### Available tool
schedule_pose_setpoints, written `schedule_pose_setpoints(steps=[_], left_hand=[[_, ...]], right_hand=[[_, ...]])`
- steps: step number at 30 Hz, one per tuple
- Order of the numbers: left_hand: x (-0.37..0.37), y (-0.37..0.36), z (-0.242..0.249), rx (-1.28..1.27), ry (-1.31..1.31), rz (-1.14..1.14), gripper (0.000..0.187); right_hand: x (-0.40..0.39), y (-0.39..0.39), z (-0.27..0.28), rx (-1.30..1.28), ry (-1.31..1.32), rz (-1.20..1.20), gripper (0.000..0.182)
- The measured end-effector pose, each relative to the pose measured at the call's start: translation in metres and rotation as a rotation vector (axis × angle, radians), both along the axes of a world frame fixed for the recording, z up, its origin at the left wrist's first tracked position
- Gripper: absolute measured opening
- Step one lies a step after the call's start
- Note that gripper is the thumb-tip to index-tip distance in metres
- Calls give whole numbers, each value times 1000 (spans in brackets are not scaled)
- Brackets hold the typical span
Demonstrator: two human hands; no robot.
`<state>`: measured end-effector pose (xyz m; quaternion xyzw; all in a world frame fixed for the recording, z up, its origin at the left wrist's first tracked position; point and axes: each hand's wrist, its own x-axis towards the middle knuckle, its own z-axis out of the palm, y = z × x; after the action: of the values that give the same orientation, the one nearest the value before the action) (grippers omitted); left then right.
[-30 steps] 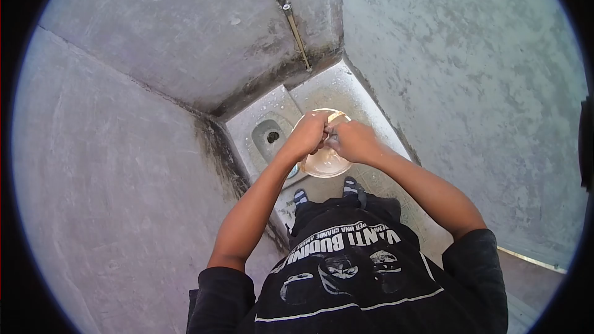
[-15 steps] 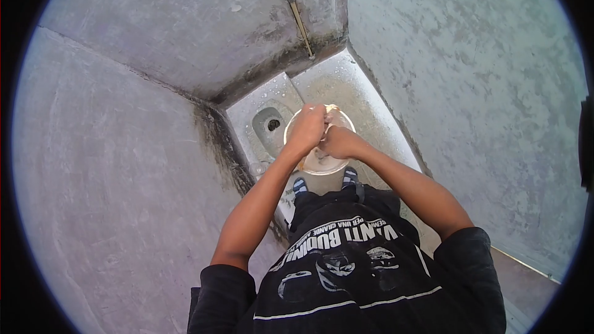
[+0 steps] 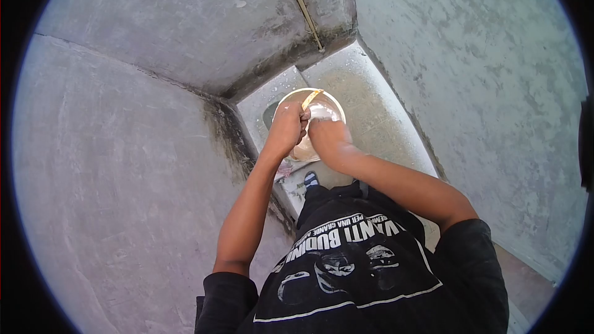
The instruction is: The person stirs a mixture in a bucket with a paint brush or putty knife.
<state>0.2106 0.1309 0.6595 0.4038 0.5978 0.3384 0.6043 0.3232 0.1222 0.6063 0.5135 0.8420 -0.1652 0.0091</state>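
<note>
The left hand (image 3: pixel 286 125) is closed at the side of the bucket (image 3: pixel 297 96) nearest the toilet pan (image 3: pixel 268 114), its fingers gripping the end of a yellowish strip (image 3: pixel 313 99) that slants up to the far rim. The right hand (image 3: pixel 328 135) is over the opposite side of the bucket, its fingers bent in; blur hides whether they hold anything.

Half a second ago the hands overlapped above the bucket; now a narrow gap parts them, showing more of the pale inside. The bucket has also shifted towards the toilet pan, and together with the left hand it now hides the drain hole. It appears to be held above the floor (image 3: pixel 374 133), though its base is out of sight. A pipe (image 3: pixel 307 15) runs down the wall to the floor's far edge, and a sandalled foot (image 3: pixel 311 179) shows just below the bucket.
</note>
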Motion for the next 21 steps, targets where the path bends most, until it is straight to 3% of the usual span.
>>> schedule_pose_setpoints(steps=[2,5,8,11,15,17,21], left_hand=[[-2,2,-5,18,22,35,24],[-9,2,-14,-10,-4,68,24],[-11,-4,-17,-80,-35,23,24],[-10,-11,-13,-187,-19,19,25],[-9,-14,-14,-116,15,-83,25],[-9,-13,-11,-90,19,-107,26],[-11,-7,-7,-30,47,-83,26]], right_hand=[[0,1,0,-120,25,133,12],[11,5,-1,-218,145,131,14],[19,3,21,-280,82,28,12],[16,-5,31,-132,52,-17,10],[7,-6,-6,7,8,36,10],[10,-9,-19,90,30,211,12],[20,-15,0,-16,100,314,12]])
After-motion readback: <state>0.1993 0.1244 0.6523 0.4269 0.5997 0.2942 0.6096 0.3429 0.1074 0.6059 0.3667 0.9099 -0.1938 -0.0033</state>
